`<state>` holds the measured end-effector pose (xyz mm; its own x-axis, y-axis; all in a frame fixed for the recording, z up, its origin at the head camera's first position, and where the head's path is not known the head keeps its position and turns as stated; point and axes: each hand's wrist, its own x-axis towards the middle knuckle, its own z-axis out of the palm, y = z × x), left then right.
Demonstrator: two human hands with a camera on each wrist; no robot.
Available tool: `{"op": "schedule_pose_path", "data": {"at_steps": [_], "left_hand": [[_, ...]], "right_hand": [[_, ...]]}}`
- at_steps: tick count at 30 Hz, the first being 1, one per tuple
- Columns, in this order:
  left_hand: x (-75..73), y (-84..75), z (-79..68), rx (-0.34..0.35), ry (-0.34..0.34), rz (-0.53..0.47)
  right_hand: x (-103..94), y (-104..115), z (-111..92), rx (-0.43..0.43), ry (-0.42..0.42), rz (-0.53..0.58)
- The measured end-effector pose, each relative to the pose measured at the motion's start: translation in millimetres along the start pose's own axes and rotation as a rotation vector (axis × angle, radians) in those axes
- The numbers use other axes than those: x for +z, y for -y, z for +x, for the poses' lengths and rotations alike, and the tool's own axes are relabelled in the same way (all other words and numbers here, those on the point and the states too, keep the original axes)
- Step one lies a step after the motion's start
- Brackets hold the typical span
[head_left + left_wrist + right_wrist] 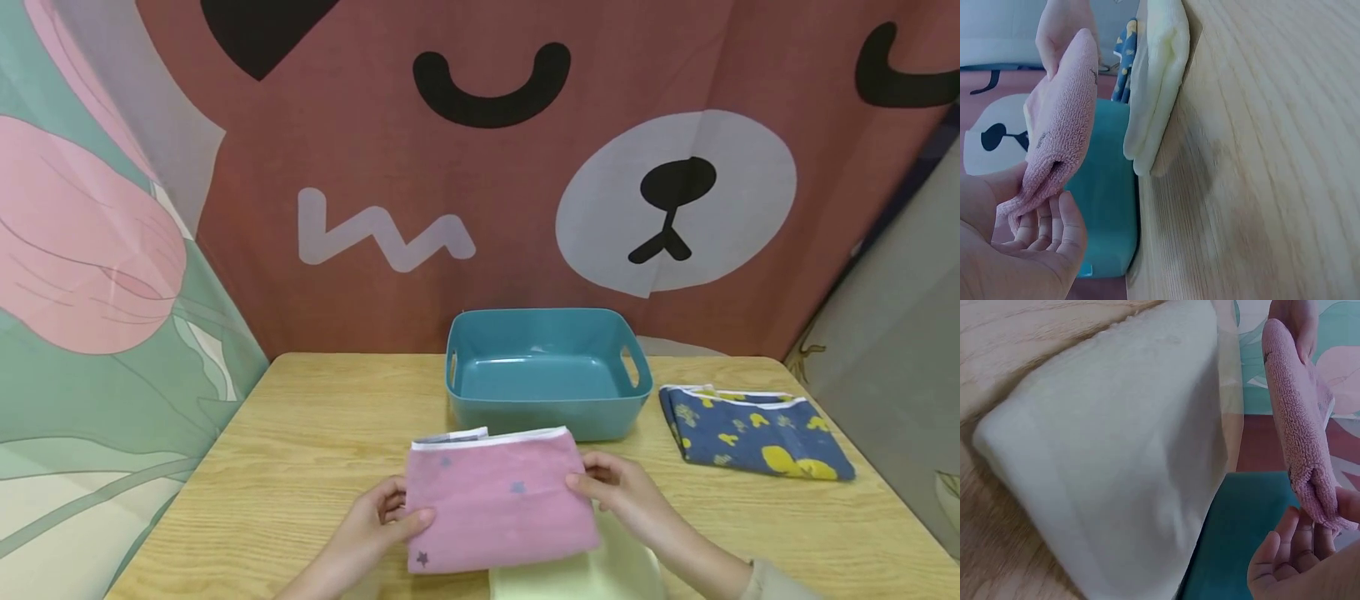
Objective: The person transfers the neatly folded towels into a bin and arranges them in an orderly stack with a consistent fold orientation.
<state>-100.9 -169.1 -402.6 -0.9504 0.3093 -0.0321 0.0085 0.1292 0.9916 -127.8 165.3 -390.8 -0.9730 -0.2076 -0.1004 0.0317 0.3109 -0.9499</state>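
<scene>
A folded pink towel with small grey stars and a white edge is held up in front of the teal basin. My left hand pinches its left side, thumb on the front and fingers behind. The right side is gripped the same way by my right hand. Both wrist views show the towel's thick folded layers, with the left hand and right hand at its ends. Beneath it, a folded pale yellow towel lies on the table, partly hidden by the pink one in the head view.
The teal basin with handle holes stands at the back of the wooden table. To its right lies a folded navy towel with yellow patterns. Printed curtains hang behind and beside the table.
</scene>
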Motion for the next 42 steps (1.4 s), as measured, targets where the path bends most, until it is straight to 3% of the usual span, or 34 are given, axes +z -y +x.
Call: {"op": "schedule_pose_path", "data": {"at_steps": [13, 20, 30, 42], "left_hand": [[19.0, -2.4, 9.6, 0.014, 0.02, -0.026], [26.4, -3.9, 15.6, 0.013, 0.023, -0.03], [34.2, -11.4, 23.6, 0.022, 0.013, -0.036], [41.7, -16.8, 31.0, 0.031, 0.007, -0.04]], "right_hand": [[-17.3, -9.8, -9.1, 0.001, -0.031, -0.026], [-25.4, -8.7, -13.7, 0.086, -0.032, -0.007], [-34.4, -2.2, -17.8, 0.151, -0.101, -0.039], [-47.4, 10.8, -20.5, 0.102, -0.141, -0.075]]}}
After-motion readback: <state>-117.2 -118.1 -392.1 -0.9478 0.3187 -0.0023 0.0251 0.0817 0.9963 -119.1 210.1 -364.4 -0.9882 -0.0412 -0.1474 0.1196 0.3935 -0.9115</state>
